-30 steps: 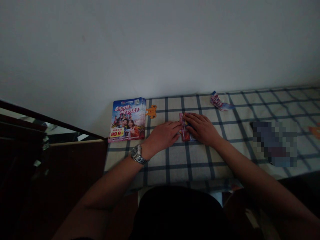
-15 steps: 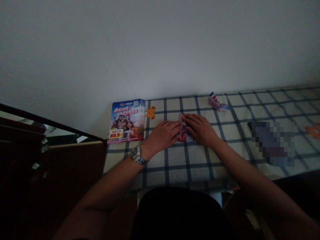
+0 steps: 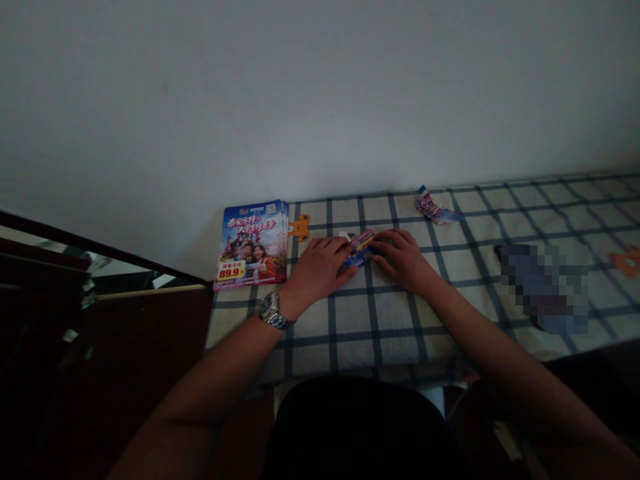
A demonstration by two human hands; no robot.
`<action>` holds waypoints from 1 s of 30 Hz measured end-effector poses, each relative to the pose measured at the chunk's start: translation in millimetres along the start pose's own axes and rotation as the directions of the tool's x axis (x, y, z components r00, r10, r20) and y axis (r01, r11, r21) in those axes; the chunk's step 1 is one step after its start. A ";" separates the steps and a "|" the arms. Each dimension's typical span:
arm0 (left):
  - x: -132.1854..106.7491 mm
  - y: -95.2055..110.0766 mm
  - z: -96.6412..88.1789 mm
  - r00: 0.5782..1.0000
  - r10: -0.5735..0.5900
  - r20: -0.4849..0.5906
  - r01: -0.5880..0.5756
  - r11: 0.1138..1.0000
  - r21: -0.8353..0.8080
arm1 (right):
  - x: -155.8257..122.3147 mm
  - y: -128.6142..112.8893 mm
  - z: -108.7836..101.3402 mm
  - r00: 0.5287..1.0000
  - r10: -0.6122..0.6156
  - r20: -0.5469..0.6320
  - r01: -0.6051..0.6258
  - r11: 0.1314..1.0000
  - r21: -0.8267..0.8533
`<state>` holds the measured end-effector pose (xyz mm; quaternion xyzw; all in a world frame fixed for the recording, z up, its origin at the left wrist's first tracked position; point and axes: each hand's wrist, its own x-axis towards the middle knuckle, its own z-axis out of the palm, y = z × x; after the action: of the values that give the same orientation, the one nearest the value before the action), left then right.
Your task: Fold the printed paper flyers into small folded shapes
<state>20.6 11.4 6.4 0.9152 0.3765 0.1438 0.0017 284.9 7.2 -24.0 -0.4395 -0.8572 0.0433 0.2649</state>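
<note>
A small folded colourful paper [image 3: 359, 245] lies tilted on the checked cloth [image 3: 380, 320] between my two hands. My left hand [image 3: 317, 267], with a metal watch [image 3: 271, 311] at the wrist, pinches its left end. Fingertips of my right hand [image 3: 404, 259] grip its right end. Both hands rest low on the cloth, fingers curled around the paper.
A stack of colourful flyers [image 3: 251, 242] lies at the cloth's left end by the white wall. Another folded paper piece [image 3: 433, 207] sits behind my right hand. A blurred dark object [image 3: 543, 285] lies to the right. Dark wooden furniture [image 3: 100, 360] stands at left.
The folded paper was upright and flat under my fingers; now it is turned to a slant and my fingers have curled around its ends.
</note>
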 end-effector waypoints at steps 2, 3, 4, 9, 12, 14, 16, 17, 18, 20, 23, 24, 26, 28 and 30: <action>-0.8 -1.9 1.0 1.000 0.009 0.019 -0.009 1.000 -0.015 | -0.2 1.2 0.3 1.000 -0.010 -0.009 0.011 1.000 0.010; -1.1 -2.8 1.7 1.000 0.014 0.025 -0.013 1.000 -0.021 | -0.4 1.8 0.6 1.000 -0.013 -0.011 0.014 1.000 0.014; -1.4 -3.6 2.4 0.999 0.016 0.028 -0.015 1.000 -0.027 | -0.6 2.4 0.9 1.000 -0.014 -0.010 0.015 1.000 0.015; -1.2 -5.2 4.1 1.000 0.017 0.018 -0.016 0.998 -0.058 | -2.5 4.6 2.7 1.000 -0.016 0.011 0.016 1.000 -0.020; -0.7 -6.1 3.5 1.000 0.011 -0.002 -0.012 0.996 -0.092 | -3.7 5.9 3.2 1.000 -0.028 0.000 0.028 0.999 -0.022; -0.5 -7.4 3.9 1.000 0.001 -0.021 -0.004 0.992 -0.126 | -4.1 7.3 3.5 0.999 -0.038 -0.018 0.038 0.999 -0.005; -0.4 -8.9 5.3 0.999 -0.002 -0.032 -0.004 0.987 -0.163 | -3.8 9.0 3.5 0.998 -0.048 -0.036 0.049 0.999 0.024; -0.4 -9.6 6.2 0.999 -0.001 -0.036 -0.006 0.984 -0.179 | -3.5 10.0 3.5 0.998 -0.050 -0.042 0.052 0.998 0.041; -0.3 -10.1 7.1 0.999 0.002 -0.038 -0.009 0.981 -0.193 | -3.1 10.9 3.4 0.998 -0.051 -0.045 0.053 0.997 0.056; -0.1 -10.6 8.4 0.999 0.009 -0.039 -0.017 0.977 -0.213 | -2.3 12.8 3.3 0.998 -0.049 -0.048 0.053 0.995 0.085; -0.1 -10.0 8.3 0.999 0.013 -0.034 -0.021 0.972 -0.235 | -1.0 14.8 3.4 0.997 -0.062 -0.054 0.068 0.990 0.126; -0.3 -9.8 7.7 0.999 0.017 -0.032 -0.024 0.970 -0.242 | -0.6 15.0 3.3 0.996 -0.066 -0.061 0.074 0.988 0.136; -1.0 -9.8 6.2 0.999 0.023 -0.028 -0.029 0.968 -0.248 | 0.1 14.4 2.5 0.994 -0.071 -0.078 0.082 0.986 0.147; -2.1 -10.7 4.6 0.999 0.025 -0.030 -0.032 0.972 -0.232 | 0.6 12.8 0.9 0.993 -0.067 -0.094 0.081 0.985 0.153; -3.1 -12.6 3.3 0.999 0.026 -0.037 -0.033 0.979 -0.200 | 0.8 11.0 -1.0 0.994 -0.056 -0.098 0.072 0.984 0.164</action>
<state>10.8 18.6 1.0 0.9132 0.3466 0.1967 0.0853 293.1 14.3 -26.2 -0.3894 -0.8510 0.0863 0.3417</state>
